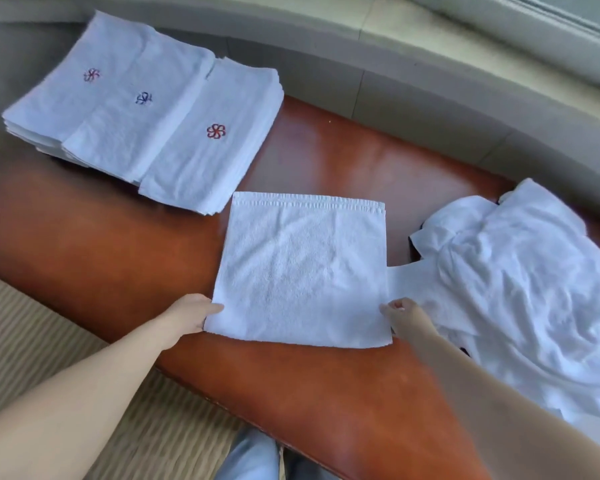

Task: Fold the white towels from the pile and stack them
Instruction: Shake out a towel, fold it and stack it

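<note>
- Under everything I see the long reddish-brown polished wooden table point(326, 157); I place all else relative to it.
- On the table's right end lies the crumpled pile of unfolded white towels point(520, 289), one flat flap of it reaching toward the table's middle and touching the right edge of the towel being worked.
- At the table's far left end sit the stacks of folded white towels point(142, 112), three side by side and overlapping, each top towel bearing a small embroidered flower emblem; two emblems are red, the middle one looks dark blue. The leftmost stack partly overhangs the table's far end.
- At the table's middle, near its front edge, lies the white terry towel folded into a square point(298, 271), flat, with its hemmed edges lined up on the far side. It lies close to the stacks without touching them.
- At the square towel's near left corner I see my left hand point(191, 315), fingers tucked beneath the cloth and thumb on top, pinching that corner.
- At the near right corner my right hand point(404, 315) has its fingers curled in and nips the towel's edge between the fingertips.
- Beyond the table's front edge a beige ribbed carpet point(42, 334) shows, with blue denim trouser legs point(253, 459) at the bottom.
</note>
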`<state>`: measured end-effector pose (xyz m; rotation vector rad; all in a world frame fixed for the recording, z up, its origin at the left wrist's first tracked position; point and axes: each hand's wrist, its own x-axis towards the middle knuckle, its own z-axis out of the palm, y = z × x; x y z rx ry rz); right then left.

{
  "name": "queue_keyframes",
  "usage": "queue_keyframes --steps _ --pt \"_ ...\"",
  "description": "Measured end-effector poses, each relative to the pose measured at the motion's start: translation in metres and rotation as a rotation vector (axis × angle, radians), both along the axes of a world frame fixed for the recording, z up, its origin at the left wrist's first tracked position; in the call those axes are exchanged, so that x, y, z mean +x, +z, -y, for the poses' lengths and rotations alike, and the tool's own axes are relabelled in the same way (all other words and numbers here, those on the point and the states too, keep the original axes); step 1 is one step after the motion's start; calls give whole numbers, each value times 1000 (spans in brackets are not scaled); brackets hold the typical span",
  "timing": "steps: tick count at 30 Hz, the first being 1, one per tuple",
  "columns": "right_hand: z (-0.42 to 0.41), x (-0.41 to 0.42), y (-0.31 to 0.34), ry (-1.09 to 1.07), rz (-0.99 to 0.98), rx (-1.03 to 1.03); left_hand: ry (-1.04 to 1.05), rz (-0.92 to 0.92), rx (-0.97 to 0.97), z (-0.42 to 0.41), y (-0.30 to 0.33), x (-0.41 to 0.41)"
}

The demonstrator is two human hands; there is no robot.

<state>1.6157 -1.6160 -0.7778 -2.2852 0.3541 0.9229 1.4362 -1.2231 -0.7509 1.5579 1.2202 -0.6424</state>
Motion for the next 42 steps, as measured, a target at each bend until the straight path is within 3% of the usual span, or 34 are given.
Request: queue_keyframes --steps 7,11,18,25,32,37,40,42 --pt "-36 56 -7 -132 62 123 91 160 -8 -20 -15 62" --pt "-63 98 -9 -136 128 214 63 219 99 -35 -23 112" --pt "-96 154 -15 -145 277 152 56 415 193 -51 -29 188" --pt "-109 176 -16 -140 507 158 59 555 505 -60 -25 217" --pt "-120 195 -37 -26 512 -69 -247 415 778 -57 -54 238" --pt "-119 200 -29 127 453 -105 -561 354 801 -54 -47 240" --pt "-121 207 -23 315 474 -173 -895 255 821 -57 -45 248" --pt "-124 213 -19 470 465 -222 -981 196 790 -61 -42 255"
